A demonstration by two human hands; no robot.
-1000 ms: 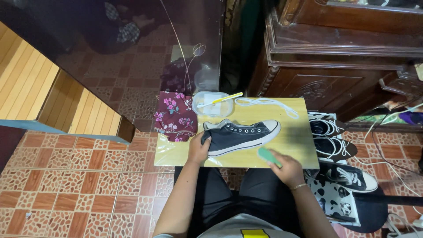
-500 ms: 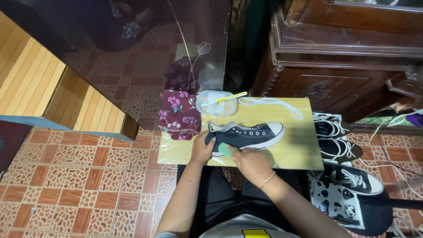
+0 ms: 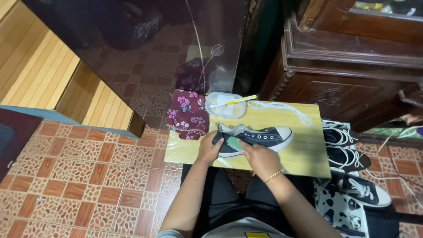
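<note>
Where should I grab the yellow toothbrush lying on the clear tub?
Probably take the yellow toothbrush by its right end, coming from above. It lies flat across the clear tub, and that end juts past the rim toward the white shoelace, leaving room for your fingers underneath.

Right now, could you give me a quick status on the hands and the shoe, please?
Left hand grips the dark sneaker at its heel. Right hand presses a green brush to its side. Floral cloth beside, apart.
</note>
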